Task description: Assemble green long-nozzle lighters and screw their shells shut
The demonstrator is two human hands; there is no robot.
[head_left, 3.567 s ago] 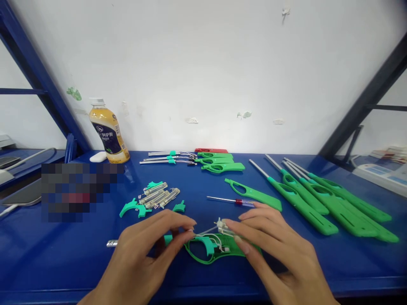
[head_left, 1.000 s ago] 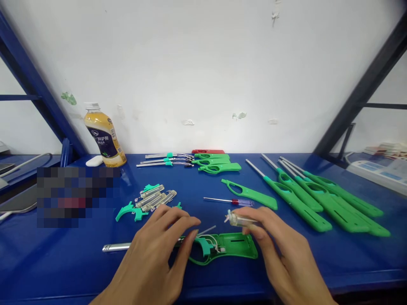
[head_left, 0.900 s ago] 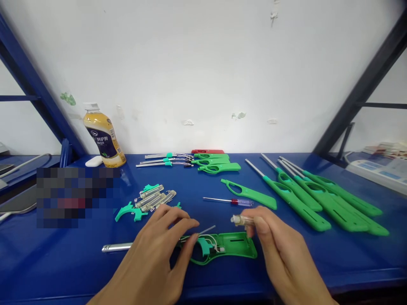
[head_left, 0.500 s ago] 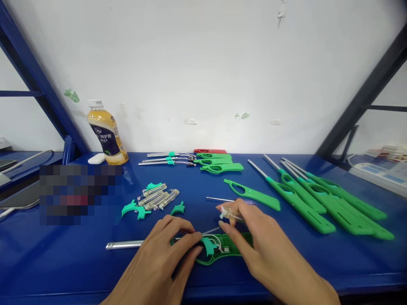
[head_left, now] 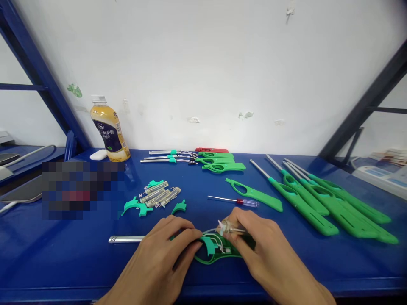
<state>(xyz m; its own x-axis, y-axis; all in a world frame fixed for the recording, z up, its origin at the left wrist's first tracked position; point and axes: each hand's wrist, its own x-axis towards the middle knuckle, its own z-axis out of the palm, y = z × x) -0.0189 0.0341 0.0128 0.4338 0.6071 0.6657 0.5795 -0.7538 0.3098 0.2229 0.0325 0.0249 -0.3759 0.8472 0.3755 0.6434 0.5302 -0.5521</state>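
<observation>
At a glossy blue metal workbench [head_left: 63, 262], a person's bare hands work close together over an open green plastic lighter-shaped shell [head_left: 206, 262] lying near the middle of the near edge. The right hand [head_left: 259, 241] has its thumb and fingers clamped on a small clear plastic capsule with a whitish nozzle [head_left: 226, 228], held just above the shell with the nozzle toward the left. The left hand [head_left: 165, 256] bends over the shell's left end, thumb and forefinger nearly together; whether they grip anything cannot be told. A thin translucent tube [head_left: 210, 231] runs from beside those fingertips toward the nozzle; whether the two touch is unclear. The step in hand looks to be bringing tube and nozzle together, and the next move seems to call for a steady capsule and a well-aligned tube end

The open shell holds a curved teal plastic trigger [head_left: 209, 245] and looping white wires [head_left: 219, 242]. Farther left lies a pile of similar clear plastic capsules [head_left: 155, 197], their contents too small to make out. At far left, a white-capped plastic bottle with a dark label [head_left: 110, 135] holds a yellow-orange drink
</observation>
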